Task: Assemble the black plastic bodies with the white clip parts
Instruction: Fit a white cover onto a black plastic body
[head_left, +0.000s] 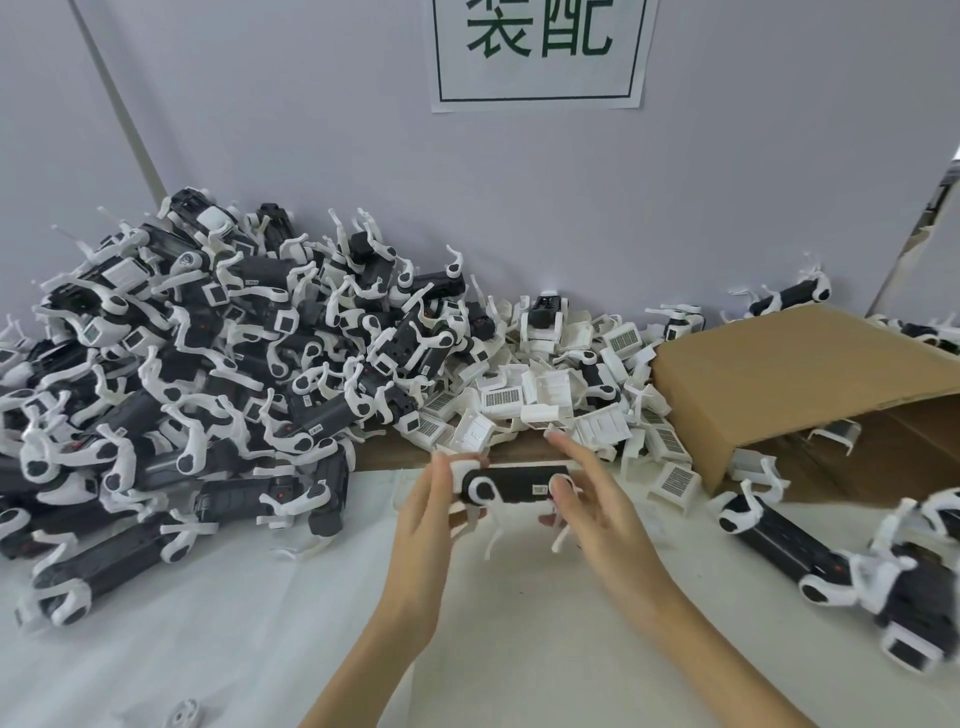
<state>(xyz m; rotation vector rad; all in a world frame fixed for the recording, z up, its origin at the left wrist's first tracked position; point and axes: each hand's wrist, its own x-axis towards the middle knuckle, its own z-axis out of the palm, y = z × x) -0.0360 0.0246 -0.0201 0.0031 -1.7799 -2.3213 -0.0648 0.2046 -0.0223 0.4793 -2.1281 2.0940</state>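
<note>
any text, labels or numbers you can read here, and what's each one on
"装配": green characters inside a green frame on the paper sign on the wall; their tops are cut off by the picture's edge.
Small label on the black body held in both hands: too blurred to read.
Small labels on bodies in the pile: too small to read.

Both hands raised over the white worktop (260, 623), sharing one black body (514, 486) held level, lengthwise left to right. Left hand (423, 525) gripping its left end, by the round white clip part (480, 489); right hand (597, 512) holding the right end, thumb on the near face, fingers extended behind. Thin white legs dangling beneath. Along the far left edge, a tall heap of assembled bodies (208, 364). Toward the far middle, loose white clips (545, 395). At the right edge, a tipped cardboard box (779, 374), a few assembled units (779, 535) near it. On the wall, a paper sign (540, 52).
</note>
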